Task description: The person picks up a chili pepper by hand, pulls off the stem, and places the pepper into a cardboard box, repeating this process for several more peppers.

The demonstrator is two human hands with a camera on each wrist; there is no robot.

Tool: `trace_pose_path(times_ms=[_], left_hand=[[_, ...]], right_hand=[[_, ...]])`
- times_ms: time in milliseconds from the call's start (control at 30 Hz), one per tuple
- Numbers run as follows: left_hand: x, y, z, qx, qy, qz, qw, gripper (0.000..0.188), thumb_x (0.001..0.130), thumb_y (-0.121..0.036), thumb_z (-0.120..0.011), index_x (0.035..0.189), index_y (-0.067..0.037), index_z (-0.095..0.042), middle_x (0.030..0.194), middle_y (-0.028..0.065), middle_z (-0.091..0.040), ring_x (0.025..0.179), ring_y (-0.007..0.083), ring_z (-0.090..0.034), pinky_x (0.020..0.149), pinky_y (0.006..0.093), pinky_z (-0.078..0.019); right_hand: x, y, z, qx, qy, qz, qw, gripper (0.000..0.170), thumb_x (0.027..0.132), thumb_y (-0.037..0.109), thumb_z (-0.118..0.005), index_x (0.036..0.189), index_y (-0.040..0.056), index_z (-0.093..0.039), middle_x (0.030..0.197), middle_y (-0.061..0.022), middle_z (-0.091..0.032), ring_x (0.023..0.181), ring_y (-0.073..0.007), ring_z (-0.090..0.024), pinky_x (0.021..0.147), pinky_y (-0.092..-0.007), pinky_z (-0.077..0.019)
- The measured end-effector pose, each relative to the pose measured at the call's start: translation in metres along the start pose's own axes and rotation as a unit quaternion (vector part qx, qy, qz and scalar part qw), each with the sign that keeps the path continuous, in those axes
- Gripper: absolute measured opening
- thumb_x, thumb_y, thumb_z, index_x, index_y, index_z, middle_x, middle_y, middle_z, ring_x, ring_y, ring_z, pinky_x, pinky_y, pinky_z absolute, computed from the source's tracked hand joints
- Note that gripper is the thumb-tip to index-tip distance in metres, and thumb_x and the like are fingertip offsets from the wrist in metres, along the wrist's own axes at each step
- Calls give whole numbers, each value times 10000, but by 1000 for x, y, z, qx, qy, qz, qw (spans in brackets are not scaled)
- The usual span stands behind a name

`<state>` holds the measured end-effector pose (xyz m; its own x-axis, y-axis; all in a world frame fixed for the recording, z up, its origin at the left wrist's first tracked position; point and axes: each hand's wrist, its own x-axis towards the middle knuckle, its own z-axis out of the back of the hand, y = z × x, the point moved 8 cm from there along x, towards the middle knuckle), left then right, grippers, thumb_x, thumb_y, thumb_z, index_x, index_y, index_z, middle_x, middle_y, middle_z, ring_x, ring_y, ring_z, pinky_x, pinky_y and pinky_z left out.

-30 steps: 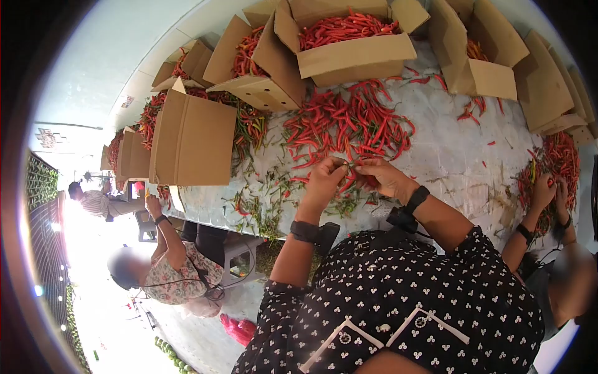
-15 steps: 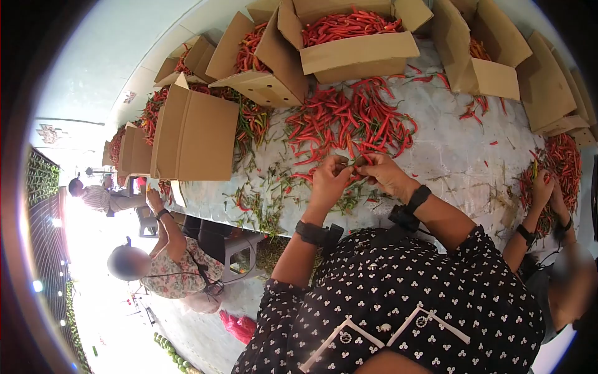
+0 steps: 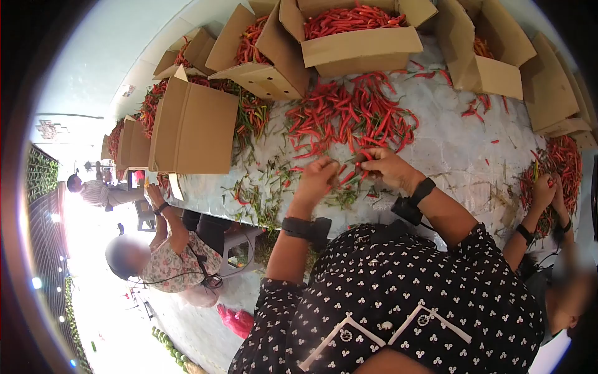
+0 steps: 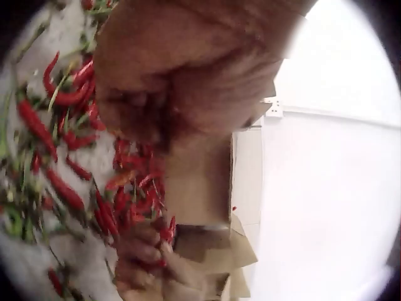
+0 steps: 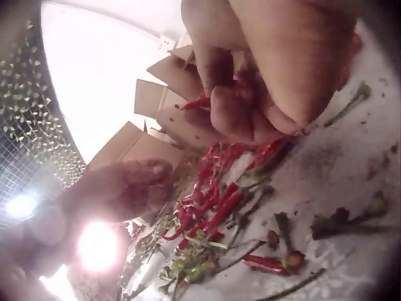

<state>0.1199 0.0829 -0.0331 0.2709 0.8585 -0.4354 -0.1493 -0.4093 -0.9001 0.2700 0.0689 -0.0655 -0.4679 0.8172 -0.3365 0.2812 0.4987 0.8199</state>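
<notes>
Two bare hands meet, nearly touching, above a pale, stained bench (image 3: pixel 439 143). The right hand (image 3: pixel 391 168) pinches a slim, glossy red chilli (image 5: pixel 195 102) between thumb and fingers, one end poking free, which probably keeps it easy to turn. The left hand (image 3: pixel 316 182) is just beside it, fingers bent inward; its close view is dark and blurred, so I cannot tell whether that grip holds anything.

Beyond lies a loose heap of red chillies (image 3: pixel 355 112), seemingly placed for easy reach. Thin green stalks (image 3: pixel 265 206) litter the bench towards its near edge. Open brown cardboard boxes (image 3: pixel 361 53), several holding more chillies, line the far side, flaps outward, likely to keep their mouths accessible. Behind rises a pale wall (image 3: pixel 81 81); leftward are a person in a floral shirt (image 3: pixel 180 262) and a leafy green mesh screen (image 3: pixel 42 187).
</notes>
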Motion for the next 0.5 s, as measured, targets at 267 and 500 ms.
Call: trace_pose_path(times_ms=[267,500], left_hand=[[-15,-25,-8,510,-86,-286,807,178,660,-129,-620,821,-55,-600,886,141,-550,759,326,-565,640,412,-475],[0,-4,-45,551,-50,-234,799,247,669,-144,-631,857,-21,-527,821,149,-556,755,341,-566,646,414,-470]], right_hand=[[-2,-26,23,115,-77,-35,990,176,779,96,-592,951,74,-567,819,-7,-591,676,-114,-580,539,-239,-433],[-10,-31,19,36,-87,-51,994,150,761,138,-631,891,80,-585,734,19,-561,583,-75,-499,489,-210,-396]])
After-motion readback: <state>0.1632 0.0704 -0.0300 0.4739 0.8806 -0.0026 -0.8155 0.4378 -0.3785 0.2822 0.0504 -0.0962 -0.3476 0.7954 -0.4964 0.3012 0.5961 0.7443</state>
